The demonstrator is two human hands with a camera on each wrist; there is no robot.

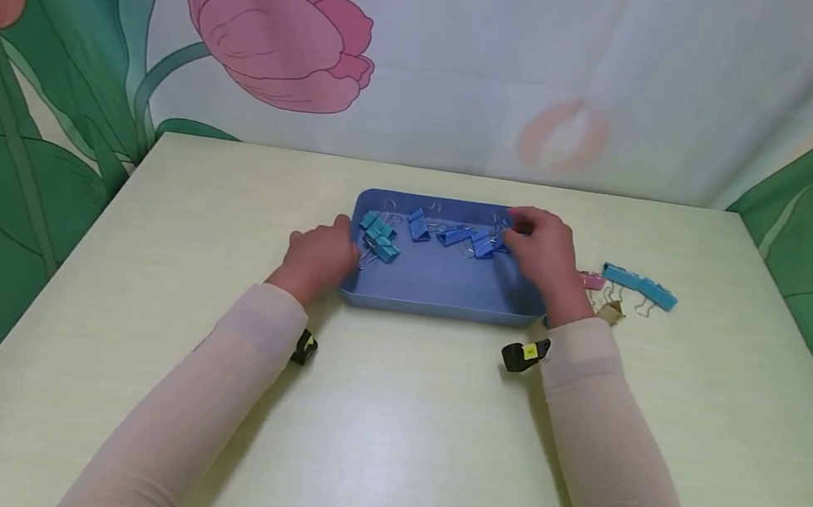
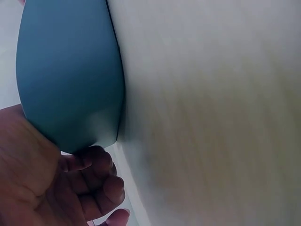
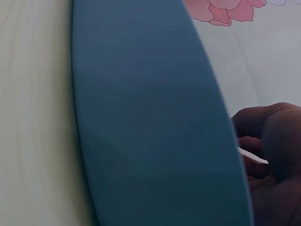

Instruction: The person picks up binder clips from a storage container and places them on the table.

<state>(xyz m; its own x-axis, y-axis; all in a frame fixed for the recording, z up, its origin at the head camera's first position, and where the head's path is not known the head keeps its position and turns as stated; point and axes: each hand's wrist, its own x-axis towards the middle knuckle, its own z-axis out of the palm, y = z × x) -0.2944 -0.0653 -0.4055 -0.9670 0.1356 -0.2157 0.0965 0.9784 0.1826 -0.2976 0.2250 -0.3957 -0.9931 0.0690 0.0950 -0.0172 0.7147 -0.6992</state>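
A shallow blue tray [image 1: 438, 311] lies on the table. At its left end my left hand [image 1: 322, 256] holds the side wall, its fingers [image 2: 101, 188] curled at the tray's corner in the left wrist view. Teal binder clips [image 1: 381, 238] lie inside near this hand. My right hand [image 1: 544, 248] reaches over the right end and pinches a blue binder clip [image 1: 503, 229] between thumb and fingers, partly hidden. More blue binder clips [image 1: 456, 236] lie along the back of the tray. In the right wrist view the tray wall [image 3: 150, 113] hides part of the right hand.
Right of the tray, beside the right forearm, lie light-blue binder clips [image 1: 639, 286], a pink clip [image 1: 591, 280] and a gold clip [image 1: 611, 312], the last two partly covered by the arm. A flower-printed curtain [image 1: 473, 69] hangs behind the pale table [image 1: 388, 419].
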